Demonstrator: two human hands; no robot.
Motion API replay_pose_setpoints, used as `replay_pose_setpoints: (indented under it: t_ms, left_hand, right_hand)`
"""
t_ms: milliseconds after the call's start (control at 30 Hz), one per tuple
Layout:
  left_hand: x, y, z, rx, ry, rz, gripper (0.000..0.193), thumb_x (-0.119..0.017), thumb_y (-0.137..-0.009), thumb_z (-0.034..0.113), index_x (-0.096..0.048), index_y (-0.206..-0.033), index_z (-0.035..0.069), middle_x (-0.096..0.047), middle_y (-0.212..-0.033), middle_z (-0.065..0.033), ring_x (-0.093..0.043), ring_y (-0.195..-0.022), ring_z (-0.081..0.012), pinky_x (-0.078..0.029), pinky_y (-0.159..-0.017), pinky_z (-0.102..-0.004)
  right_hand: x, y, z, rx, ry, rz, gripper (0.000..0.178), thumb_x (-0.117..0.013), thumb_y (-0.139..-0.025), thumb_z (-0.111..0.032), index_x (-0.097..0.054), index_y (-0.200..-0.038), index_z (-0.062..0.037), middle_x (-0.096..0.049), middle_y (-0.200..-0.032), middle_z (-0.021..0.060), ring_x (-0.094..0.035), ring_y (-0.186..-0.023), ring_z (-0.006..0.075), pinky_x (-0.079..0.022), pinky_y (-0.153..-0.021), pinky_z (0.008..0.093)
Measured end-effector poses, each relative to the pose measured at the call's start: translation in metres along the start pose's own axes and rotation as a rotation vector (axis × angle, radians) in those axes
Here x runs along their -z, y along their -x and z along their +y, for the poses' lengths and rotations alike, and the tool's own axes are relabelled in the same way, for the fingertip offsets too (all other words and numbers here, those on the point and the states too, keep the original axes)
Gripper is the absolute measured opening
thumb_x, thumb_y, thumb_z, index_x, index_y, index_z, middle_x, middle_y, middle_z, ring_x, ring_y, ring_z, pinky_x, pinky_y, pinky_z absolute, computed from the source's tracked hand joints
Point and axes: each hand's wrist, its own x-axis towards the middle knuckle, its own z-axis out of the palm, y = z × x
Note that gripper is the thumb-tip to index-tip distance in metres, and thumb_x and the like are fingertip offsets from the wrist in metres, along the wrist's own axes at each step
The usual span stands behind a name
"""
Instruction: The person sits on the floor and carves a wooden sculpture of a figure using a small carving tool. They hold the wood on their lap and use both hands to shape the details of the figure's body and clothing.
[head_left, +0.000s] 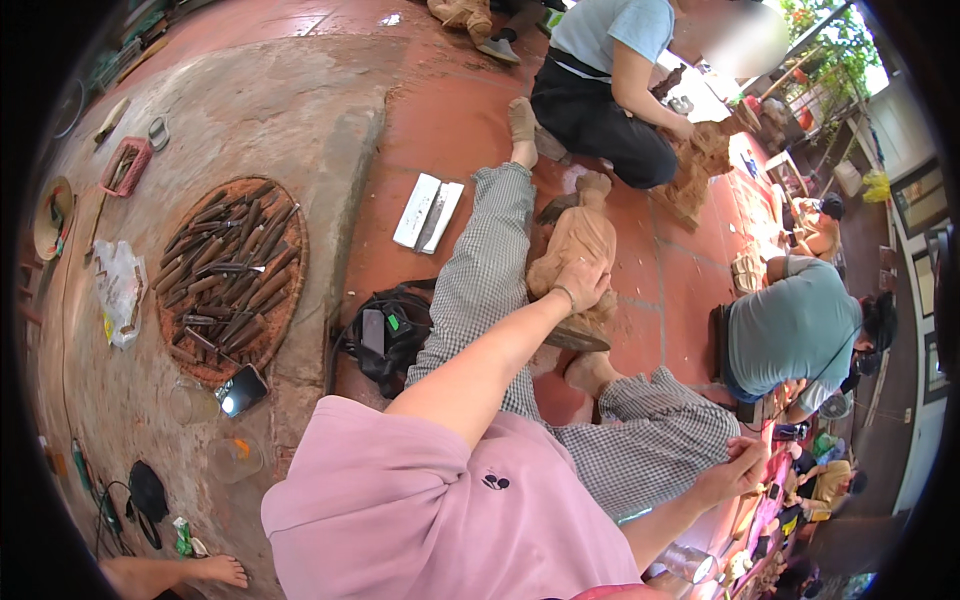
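Left grip rests half-open on the carving; right grip curls, contents unclear.

Just behind the grip of the left hand, a thin band circled the wrist (its material was too small to make out). Farther back from the grip, the forearm was uncovered up to a wide, loose sleeve of soft pink. The same pink made up the shirt, with a small black motif of rounded shapes on its front. To the grip's left, the loose trousers showed a fine dark-and-pale check.
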Motion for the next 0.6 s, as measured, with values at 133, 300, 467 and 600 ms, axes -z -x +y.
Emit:
replay_pose_setpoints:
  t_ms: [133, 300, 467, 600]
  left_hand:
    - [0.002, -0.002, 0.001, -0.002, -0.033, 0.006, 0.016, -0.055, -0.093, 0.021, -0.053, -0.098, 0.006, -0.067, -0.086, -0.0177, -0.064, -0.083, -0.0392, -0.048, -0.080, -0.0482]
    - [-0.002, -0.001, -0.001, -0.043, 0.011, 0.043, 0.015, -0.055, -0.092, 0.020, -0.054, -0.094, 0.005, -0.066, -0.086, -0.0196, -0.063, -0.086, -0.0404, -0.048, -0.080, -0.0497]
    - [-0.005, -0.003, 0.004, -0.023, -0.012, 0.008, 0.014, -0.056, -0.091, 0.019, -0.053, -0.093, 0.006, -0.066, -0.086, -0.0195, -0.063, -0.086, -0.0400, -0.047, -0.081, -0.0493]
    - [-0.006, -0.004, -0.003, -0.036, -0.044, 0.010, 0.013, -0.056, -0.091, 0.019, -0.053, -0.094, 0.007, -0.066, -0.086, -0.0186, -0.062, -0.085, -0.0402, -0.047, -0.080, -0.0497]
  right_hand:
    - [0.011, -0.016, 0.008, -0.103, -0.092, 0.140, 0.041, -0.049, -0.106, -0.026, -0.052, -0.070, -0.0047, -0.046, -0.066, 0.0011, -0.039, -0.064, 0.0101, -0.031, -0.061, 0.0256]
    - [0.009, -0.017, 0.014, -0.176, -0.084, 0.175, 0.040, -0.050, -0.105, -0.025, -0.051, -0.070, -0.0044, -0.048, -0.068, 0.0002, -0.037, -0.064, 0.0087, -0.031, -0.061, 0.0258]
    - [-0.001, -0.002, 0.026, -0.034, -0.003, 0.067, 0.037, -0.047, -0.105, -0.017, -0.053, -0.072, -0.0025, -0.055, -0.070, 0.0013, -0.038, -0.062, 0.0081, -0.032, -0.058, 0.0240]
    - [-0.012, -0.001, 0.029, 0.048, 0.036, 0.006, 0.037, -0.046, -0.106, -0.015, -0.055, -0.073, -0.0005, -0.056, -0.071, 0.0016, -0.039, -0.062, 0.0077, -0.032, -0.058, 0.0234]
